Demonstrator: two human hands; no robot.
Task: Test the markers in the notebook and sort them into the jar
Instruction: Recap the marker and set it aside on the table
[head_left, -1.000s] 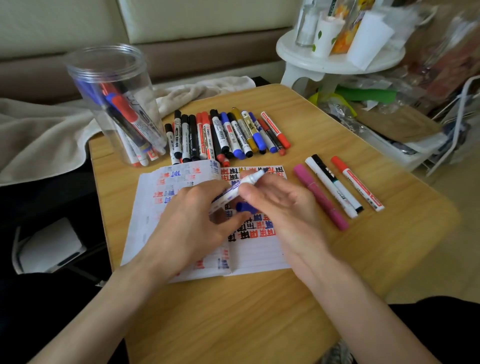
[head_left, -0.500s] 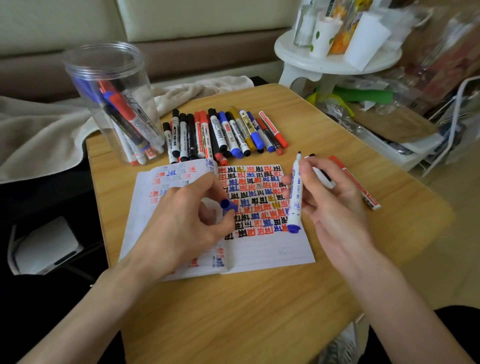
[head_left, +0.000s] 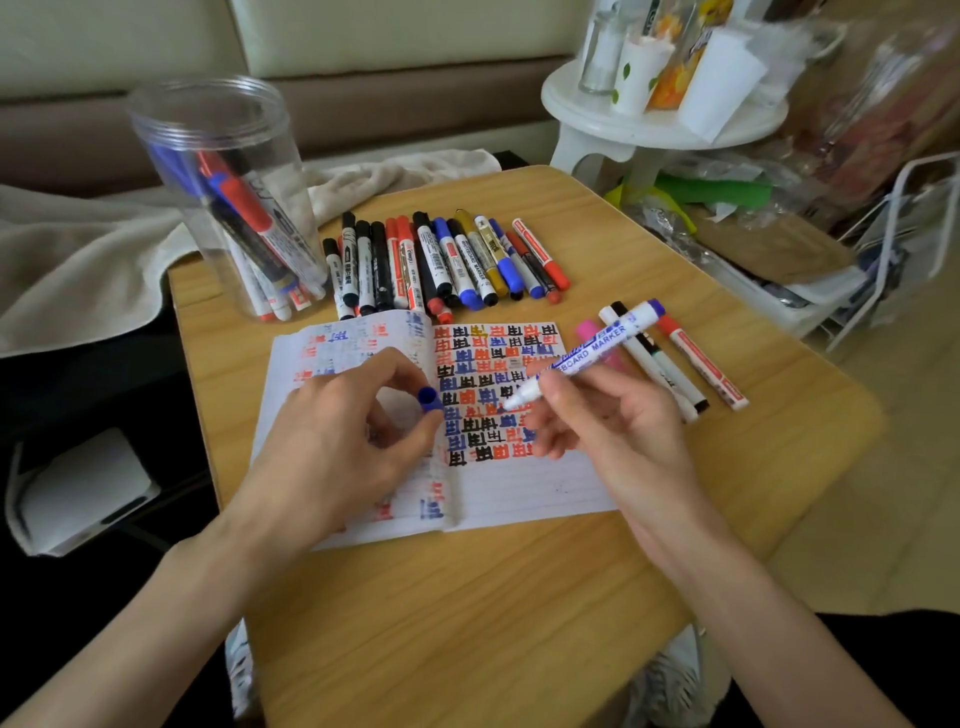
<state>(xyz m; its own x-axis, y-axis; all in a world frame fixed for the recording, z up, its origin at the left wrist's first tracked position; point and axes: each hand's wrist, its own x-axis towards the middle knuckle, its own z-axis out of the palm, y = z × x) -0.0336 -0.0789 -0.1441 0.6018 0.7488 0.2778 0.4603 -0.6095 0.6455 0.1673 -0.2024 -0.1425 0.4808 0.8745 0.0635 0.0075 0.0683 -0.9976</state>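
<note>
My right hand grips an uncapped blue whiteboard marker, its tip pointing down-left just above the open notebook. My left hand rests on the notebook's left page and pinches the marker's blue cap. The right page carries rows of red, black and blue test marks. A clear plastic jar with several markers in it stands at the table's back left. A row of several capped markers lies just beyond the notebook.
Three more markers and a pink one lie right of the notebook on the wooden table. A beige towel lies to the left. A white stool with bottles and cluttered bins stand at the back right.
The cap came off the blue marker and stays in my left hand. My right hand turned the marker over, so its tip now points down at the page.
</note>
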